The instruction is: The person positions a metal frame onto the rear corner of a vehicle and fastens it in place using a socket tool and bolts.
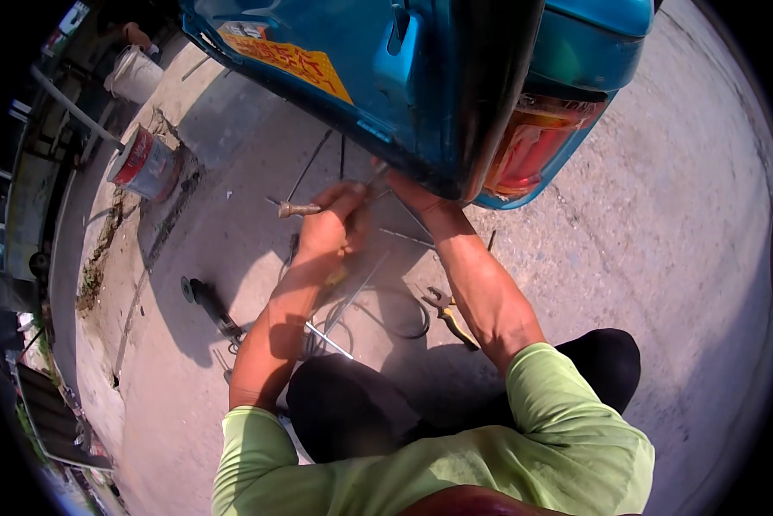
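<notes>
My left hand (335, 219) is closed round a brownish metal tool (298, 210) whose knobbed end points left; its fingers are slightly blurred. My right hand (408, 189) reaches just beneath the lower corner of a teal vehicle body panel (416, 112), with its fingers largely hidden, so I cannot tell what it holds. A red tail light (534, 142) is in the panel above my right forearm. On the concrete between and beside my forearms lie yellow-handled pliers (455, 322), thin metal rods (330, 342), looped cable (421, 331) and a dark angle grinder (207, 301).
A label-wrapped bucket (145, 168) with a pole beside it stands on the left, and a white bucket (132, 76) is farther back near a partly seen person (135, 36). Cracked concrete (644, 241) extends round the vehicle. Dark clutter (42, 404) lines the far left edge.
</notes>
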### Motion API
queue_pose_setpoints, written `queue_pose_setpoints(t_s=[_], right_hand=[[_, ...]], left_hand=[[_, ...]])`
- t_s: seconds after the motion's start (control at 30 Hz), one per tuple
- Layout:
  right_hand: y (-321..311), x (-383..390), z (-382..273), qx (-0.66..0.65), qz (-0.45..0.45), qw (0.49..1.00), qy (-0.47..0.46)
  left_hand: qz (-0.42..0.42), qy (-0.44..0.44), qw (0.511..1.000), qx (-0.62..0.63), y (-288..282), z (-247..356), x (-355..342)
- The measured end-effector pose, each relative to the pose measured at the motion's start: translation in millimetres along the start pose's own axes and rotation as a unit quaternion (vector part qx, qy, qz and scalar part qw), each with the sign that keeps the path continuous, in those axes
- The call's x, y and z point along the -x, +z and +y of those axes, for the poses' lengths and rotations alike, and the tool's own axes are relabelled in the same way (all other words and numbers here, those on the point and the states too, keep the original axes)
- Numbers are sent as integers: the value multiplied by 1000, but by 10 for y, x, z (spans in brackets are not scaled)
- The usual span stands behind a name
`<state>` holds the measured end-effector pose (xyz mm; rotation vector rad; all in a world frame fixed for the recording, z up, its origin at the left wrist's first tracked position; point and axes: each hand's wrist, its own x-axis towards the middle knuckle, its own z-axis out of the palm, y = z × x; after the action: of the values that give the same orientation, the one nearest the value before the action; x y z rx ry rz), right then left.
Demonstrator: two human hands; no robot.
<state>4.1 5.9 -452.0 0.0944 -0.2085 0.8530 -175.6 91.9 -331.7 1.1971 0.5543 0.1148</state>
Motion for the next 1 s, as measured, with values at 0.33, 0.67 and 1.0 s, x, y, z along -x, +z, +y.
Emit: queue_pose_setpoints(t_s=[0.33, 0.67, 1.0], right_hand=[[53, 21, 25, -39, 87, 995, 21], [-14, 11, -55, 42, 48, 998, -5], [-133, 41, -111, 45, 36, 998, 11]], left_hand=[[-92, 405, 610, -675, -67, 424, 16], [23, 327, 841, -431, -89, 63, 433], [-3, 0, 997, -72, -13, 126, 106]])
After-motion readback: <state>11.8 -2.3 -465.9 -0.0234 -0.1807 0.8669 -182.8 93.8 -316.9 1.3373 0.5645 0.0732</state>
